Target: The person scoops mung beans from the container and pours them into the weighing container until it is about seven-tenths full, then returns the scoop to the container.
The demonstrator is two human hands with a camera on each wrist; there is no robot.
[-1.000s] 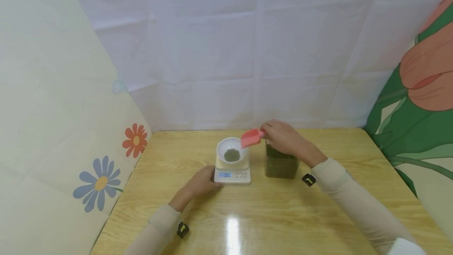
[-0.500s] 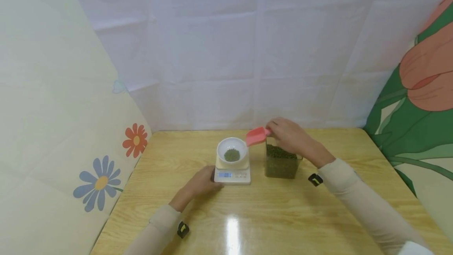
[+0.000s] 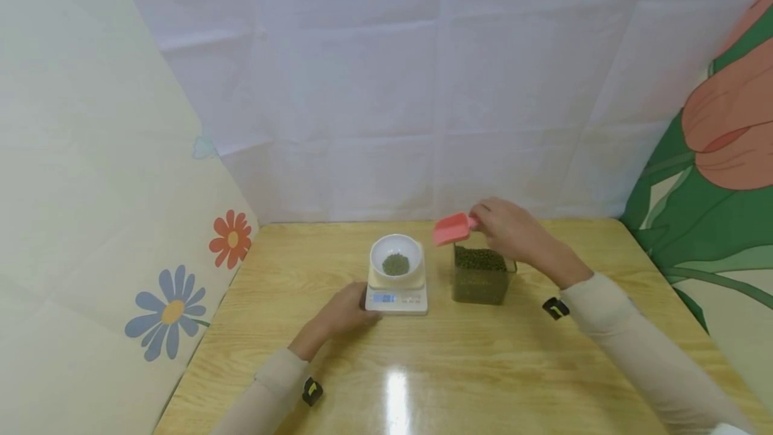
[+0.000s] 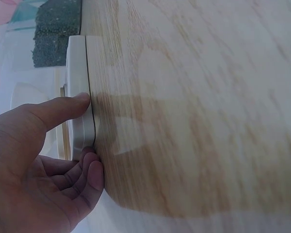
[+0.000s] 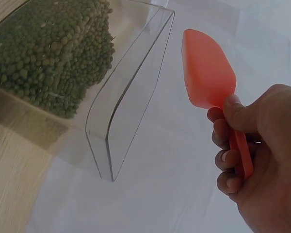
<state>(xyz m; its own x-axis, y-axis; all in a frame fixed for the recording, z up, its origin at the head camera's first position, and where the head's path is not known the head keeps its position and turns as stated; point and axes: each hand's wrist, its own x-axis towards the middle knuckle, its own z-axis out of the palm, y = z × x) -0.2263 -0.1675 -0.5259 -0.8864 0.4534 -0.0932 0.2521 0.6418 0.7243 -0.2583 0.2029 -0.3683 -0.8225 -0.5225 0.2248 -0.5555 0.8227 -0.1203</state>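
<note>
Head view: right of centre, holding red scoop leftward in closed right hand; lower centre, gripping digital kitchen scale from lower left with curled left hand.

The scale carries the bowl (container at right).

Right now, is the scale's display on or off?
On: the display glows blue and shows digits, though they are too blurred to read.

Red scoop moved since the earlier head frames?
Yes: in the head view, the red scoop has shifted right and slightly up, away from the white bowl, which has stayed put on the scale.
</note>
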